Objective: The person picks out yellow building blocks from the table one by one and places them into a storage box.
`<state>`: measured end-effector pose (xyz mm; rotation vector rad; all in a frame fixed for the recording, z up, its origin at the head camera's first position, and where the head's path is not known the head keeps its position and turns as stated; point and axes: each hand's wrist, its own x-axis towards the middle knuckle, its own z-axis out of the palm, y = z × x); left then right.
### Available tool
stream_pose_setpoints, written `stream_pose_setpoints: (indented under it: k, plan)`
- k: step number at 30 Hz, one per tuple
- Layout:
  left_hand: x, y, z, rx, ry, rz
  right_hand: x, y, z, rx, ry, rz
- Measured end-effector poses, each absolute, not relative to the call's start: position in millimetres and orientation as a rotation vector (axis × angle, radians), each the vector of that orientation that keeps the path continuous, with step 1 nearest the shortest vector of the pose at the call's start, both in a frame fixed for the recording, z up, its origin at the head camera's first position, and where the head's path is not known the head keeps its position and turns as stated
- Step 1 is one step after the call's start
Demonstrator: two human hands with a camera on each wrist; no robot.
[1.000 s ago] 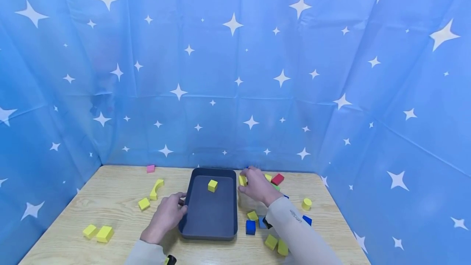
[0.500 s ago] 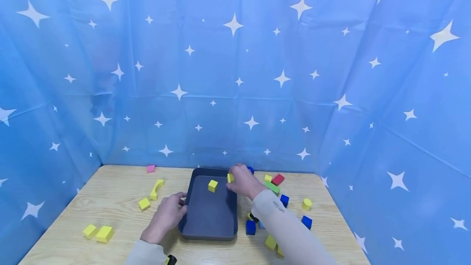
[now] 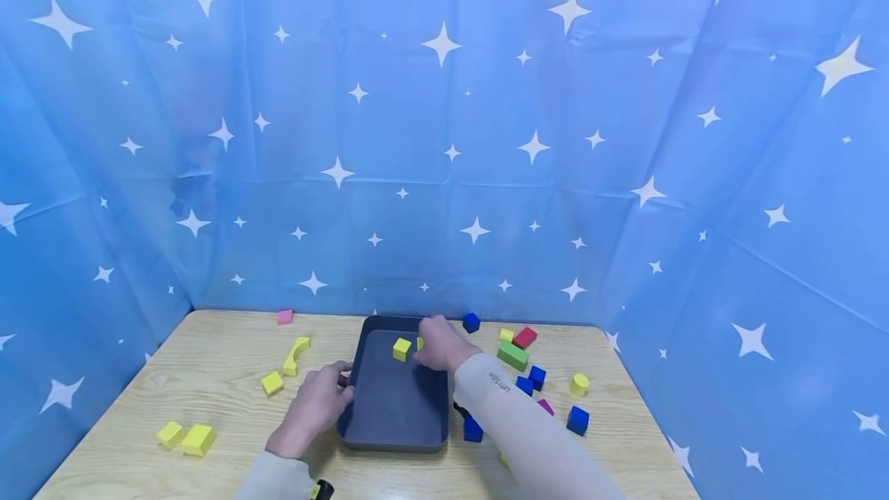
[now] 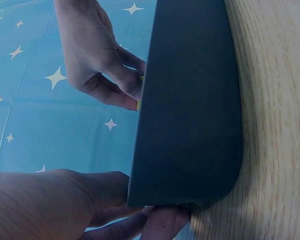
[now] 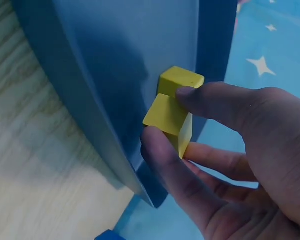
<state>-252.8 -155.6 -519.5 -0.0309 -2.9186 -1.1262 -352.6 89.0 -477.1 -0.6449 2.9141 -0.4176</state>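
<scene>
My right hand (image 3: 443,344) is over the far right part of the dark grey tray (image 3: 392,423). Its thumb and finger pinch a yellow block (image 5: 166,114). Just beyond, inside the tray, sits a yellow cube (image 3: 401,349); in the right wrist view the held block overlaps this cube (image 5: 180,76), so whether they touch I cannot tell. At the tray's left wall, my left hand (image 3: 314,405) holds the side with bent fingers. The left wrist view shows its thumb at the rim and its other fingers lower down, partly hidden.
Left of the tray lie a yellow arch (image 3: 295,356), several yellow blocks (image 3: 198,440) and a pink block (image 3: 285,317). To the right are blue blocks (image 3: 578,420), a green block (image 3: 512,355), a red block (image 3: 524,338) and a yellow cylinder (image 3: 579,384). My right sleeve covers some.
My right hand has carried the yellow block leftward from the table beside the tray to inside the tray, near the yellow cube. My left hand has stayed at the tray.
</scene>
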Motion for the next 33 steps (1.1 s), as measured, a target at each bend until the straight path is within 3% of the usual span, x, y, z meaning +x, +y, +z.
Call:
stream_pose_setpoints:
  k: [33]
  plan:
    - [-252.0, -153.7, -517.0, -0.022, -2.937, -1.112, -345.3, 72.8, -483.1, -0.614, 2.916, -0.339]
